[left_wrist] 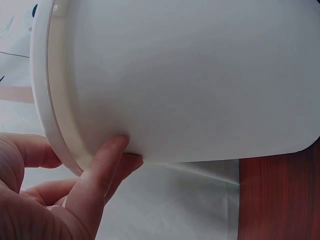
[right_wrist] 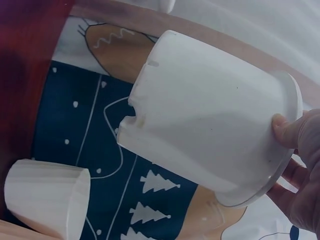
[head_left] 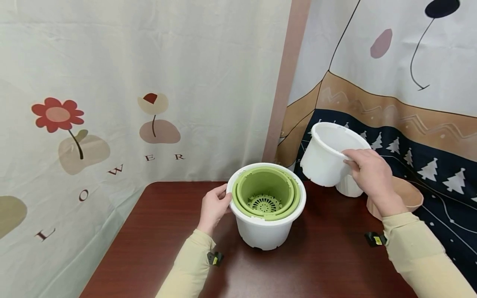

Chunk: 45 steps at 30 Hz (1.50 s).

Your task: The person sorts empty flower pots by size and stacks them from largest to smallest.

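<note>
A large white flowerpot [head_left: 263,231] stands upright on the table, with green slotted pot liners [head_left: 266,186] nested inside it. My left hand [head_left: 215,208] pinches its rim at the left, thumb on top and fingers against the outer wall, as the left wrist view shows. Off to the right, my right hand [head_left: 372,174] grips the rim of a smaller white flowerpot [head_left: 324,161], held tilted above the table. Notches along its bottom edge show in the right wrist view, where the thumb presses the outer wall of the pot [right_wrist: 210,115].
Behind the held pot stands a small white ribbed pot [head_left: 349,186]. A peach-coloured pot [head_left: 410,194] sits at the table's right, partly hidden by my right forearm. Printed curtains [head_left: 208,82] hang right behind the dark red table [head_left: 156,240].
</note>
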{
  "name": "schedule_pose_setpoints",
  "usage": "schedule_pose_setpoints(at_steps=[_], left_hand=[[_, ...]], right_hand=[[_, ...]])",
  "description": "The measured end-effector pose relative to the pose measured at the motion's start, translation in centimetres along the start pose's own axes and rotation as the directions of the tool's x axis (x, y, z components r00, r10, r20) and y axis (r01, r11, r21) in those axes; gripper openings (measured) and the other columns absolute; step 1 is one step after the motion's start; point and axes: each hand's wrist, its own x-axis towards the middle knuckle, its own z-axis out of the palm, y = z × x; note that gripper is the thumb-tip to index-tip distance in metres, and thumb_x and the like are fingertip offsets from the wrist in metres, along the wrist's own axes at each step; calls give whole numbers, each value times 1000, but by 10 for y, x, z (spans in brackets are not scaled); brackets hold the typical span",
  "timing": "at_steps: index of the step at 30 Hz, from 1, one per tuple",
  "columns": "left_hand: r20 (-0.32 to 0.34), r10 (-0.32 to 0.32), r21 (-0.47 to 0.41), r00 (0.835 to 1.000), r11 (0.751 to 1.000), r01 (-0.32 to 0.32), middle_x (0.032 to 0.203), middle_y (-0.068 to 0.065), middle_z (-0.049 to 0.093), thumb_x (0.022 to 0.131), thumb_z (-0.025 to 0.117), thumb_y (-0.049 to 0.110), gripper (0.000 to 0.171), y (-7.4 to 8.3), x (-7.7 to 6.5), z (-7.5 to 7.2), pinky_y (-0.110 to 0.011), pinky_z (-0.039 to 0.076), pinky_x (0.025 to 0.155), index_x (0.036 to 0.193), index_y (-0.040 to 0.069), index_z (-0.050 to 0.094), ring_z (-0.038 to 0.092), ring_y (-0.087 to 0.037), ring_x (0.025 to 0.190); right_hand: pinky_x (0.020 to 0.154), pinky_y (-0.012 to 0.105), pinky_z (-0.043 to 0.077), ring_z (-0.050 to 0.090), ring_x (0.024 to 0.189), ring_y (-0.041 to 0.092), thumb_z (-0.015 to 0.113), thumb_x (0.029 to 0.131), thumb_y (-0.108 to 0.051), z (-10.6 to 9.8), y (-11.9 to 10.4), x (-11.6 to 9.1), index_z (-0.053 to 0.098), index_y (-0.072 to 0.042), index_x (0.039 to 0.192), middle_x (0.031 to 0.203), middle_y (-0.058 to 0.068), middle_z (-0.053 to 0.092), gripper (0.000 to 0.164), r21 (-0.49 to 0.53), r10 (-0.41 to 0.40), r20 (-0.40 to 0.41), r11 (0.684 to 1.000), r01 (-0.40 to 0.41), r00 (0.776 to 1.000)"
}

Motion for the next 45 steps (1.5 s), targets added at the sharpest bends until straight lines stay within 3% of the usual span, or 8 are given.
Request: schedule_pose_setpoints(at_steps=[10,23,40,45], left_hand=[[2,-1,-17,1000,1000,1,117,-29,65,93,57,1,43,0,0,0,-33,62,62,135,-8,56,70,-25,82],[12,-1,-32,1000,999,2,119,-33,62,94,58,-1,43,0,0,0,-34,62,63,136,-11,53,70,-30,86],[9,-15,-40,1000,999,16,118,-33,63,93,57,-3,43,5,-1,0,-34,62,61,136,-12,53,69,-27,81],[13,-16,-36,1000,999,17,119,-33,62,94,57,-2,43,4,-1,1,-34,62,62,136,-11,52,69,-29,83]], right_hand=[[76,58,54,60,98,38,75,79,12,-7,-5,6,72,-3,103,97,20,71,29,13,-105,-156,994,109,982],[75,48,50,58,88,32,76,76,14,-9,-17,11,71,-4,99,88,16,70,29,55,-188,-239,977,207,953],[76,31,45,57,84,28,78,74,12,0,-56,14,72,-6,95,85,9,71,28,165,-320,-226,918,360,920],[83,30,49,60,89,30,79,72,12,7,-63,13,73,-6,97,90,9,72,31,189,-357,-233,896,402,905]])
